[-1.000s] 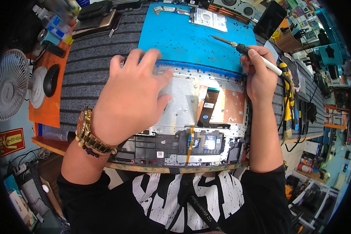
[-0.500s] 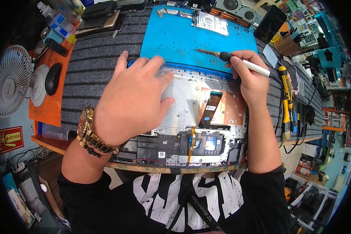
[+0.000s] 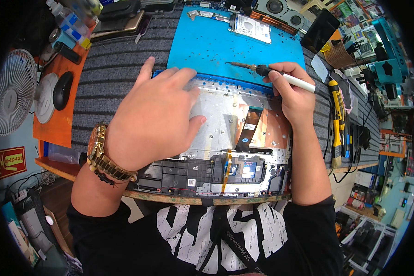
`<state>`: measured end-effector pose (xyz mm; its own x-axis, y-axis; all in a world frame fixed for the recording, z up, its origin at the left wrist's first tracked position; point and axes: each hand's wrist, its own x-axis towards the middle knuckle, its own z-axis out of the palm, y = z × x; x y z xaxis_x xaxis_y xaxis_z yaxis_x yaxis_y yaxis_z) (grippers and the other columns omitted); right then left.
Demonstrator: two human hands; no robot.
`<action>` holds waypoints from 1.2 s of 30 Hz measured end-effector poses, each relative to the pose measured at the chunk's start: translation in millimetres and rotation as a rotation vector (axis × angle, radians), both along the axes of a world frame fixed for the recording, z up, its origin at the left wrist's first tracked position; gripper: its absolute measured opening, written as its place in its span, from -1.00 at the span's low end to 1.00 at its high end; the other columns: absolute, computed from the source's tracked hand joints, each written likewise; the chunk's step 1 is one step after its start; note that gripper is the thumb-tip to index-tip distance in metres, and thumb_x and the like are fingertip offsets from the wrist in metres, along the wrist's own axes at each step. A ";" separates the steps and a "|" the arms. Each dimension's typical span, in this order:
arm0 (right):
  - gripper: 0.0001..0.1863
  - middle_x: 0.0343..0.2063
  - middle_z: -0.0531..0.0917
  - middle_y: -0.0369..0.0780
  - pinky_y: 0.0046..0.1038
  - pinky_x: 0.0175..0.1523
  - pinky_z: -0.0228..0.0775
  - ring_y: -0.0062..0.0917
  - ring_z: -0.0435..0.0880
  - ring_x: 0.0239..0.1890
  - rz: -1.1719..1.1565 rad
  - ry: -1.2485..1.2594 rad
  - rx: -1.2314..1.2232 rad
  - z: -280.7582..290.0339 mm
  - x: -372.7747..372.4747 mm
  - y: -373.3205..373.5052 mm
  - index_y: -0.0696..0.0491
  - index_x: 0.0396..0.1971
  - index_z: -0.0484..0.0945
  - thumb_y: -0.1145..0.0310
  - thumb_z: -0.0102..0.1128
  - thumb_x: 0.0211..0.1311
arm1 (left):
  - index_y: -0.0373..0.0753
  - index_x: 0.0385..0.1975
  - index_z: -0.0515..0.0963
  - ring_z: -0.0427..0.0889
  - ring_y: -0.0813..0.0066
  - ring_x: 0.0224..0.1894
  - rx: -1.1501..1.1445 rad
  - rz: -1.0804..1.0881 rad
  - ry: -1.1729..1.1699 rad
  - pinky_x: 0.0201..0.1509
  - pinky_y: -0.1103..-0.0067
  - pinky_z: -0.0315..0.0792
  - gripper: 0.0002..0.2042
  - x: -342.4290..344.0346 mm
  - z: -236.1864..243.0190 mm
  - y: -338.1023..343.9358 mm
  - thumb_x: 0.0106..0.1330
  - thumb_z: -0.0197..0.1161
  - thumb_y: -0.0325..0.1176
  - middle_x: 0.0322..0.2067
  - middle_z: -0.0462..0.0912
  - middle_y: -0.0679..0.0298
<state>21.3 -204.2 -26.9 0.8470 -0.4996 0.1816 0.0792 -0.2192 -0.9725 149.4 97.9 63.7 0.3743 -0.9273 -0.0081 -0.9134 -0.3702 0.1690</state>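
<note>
In front of me lies a laptop's top case [image 3: 211, 115], its inner side up, with bare metal, a copper-coloured patch and a black ribbon cable [image 3: 250, 129]. My left hand [image 3: 158, 110] rests palm down over its upper left part, fingers spread toward the blue far edge. Whatever lies under the palm is hidden. In my right hand [image 3: 292, 89] is a soldering iron [image 3: 299, 83], gripped like a pen by its white handle. Its dark tip points left, over the blue mat [image 3: 198, 50] beyond the case. Small dark specks, perhaps screws, are scattered on the mat.
A hard drive [image 3: 250, 28] and a cooling fan unit [image 3: 280, 11] sit at the back. To the right are a yellow screwdriver [image 3: 337, 103], a brush [image 3: 336, 152] and a black phone [image 3: 320, 28]. On the left stand a white fan [image 3: 14, 92] and a black mouse [image 3: 62, 90].
The soldering iron and my right hand have shifted very slightly left and down. My left hand stays spread over the top case, almost unmoved.
</note>
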 end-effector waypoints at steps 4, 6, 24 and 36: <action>-0.76 -0.26 0.91 -0.18 -0.65 -0.21 0.53 -0.71 0.79 -0.27 0.004 0.006 0.008 -0.8 0.8 0.7 0.23 0.01 0.80 0.41 0.53 0.51 | -0.40 0.22 0.75 0.67 -0.12 0.41 0.001 -0.003 0.003 0.71 -0.26 0.21 -0.52 0.0 -0.4 0.2 0.44 0.49 -0.18 0.38 0.66 -0.12; -0.77 -0.26 0.91 -0.18 -0.64 -0.20 0.54 -0.70 0.81 -0.26 0.002 0.007 0.009 -1.0 0.9 1.1 0.24 0.01 0.80 0.41 0.53 0.51 | -0.41 0.22 0.75 0.67 -0.12 0.41 0.014 -0.002 0.006 0.71 -0.26 0.20 -0.52 -0.5 1.4 -0.7 0.44 0.48 -0.18 0.38 0.65 -0.13; -0.78 -0.23 0.90 -0.19 -0.62 -0.11 0.59 -0.67 0.82 -0.20 -0.009 0.013 -0.021 -0.1 -0.3 0.5 0.23 0.01 0.80 0.43 0.53 0.50 | -0.44 0.24 0.73 0.62 -0.14 0.48 0.049 -0.007 0.000 0.71 -0.27 0.19 -0.49 -0.9 1.3 -0.1 0.43 0.48 -0.17 0.41 0.64 -0.14; -0.77 -0.18 0.90 -0.18 -0.57 -0.01 0.66 -0.61 0.85 -0.14 0.020 0.025 -0.027 2.0 -2.4 2.0 0.24 0.04 0.79 0.49 0.52 0.48 | -0.43 0.21 0.75 0.62 -0.09 0.48 0.037 -0.010 0.000 0.71 -0.28 0.20 -0.51 -0.1 -0.4 0.8 0.42 0.49 -0.18 0.39 0.65 -0.14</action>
<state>18.9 -202.2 -24.9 0.8611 -0.4780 0.1735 0.0595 -0.2442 -0.9679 149.3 98.7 63.3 0.3647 -0.9301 -0.0428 -0.9172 -0.3668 0.1557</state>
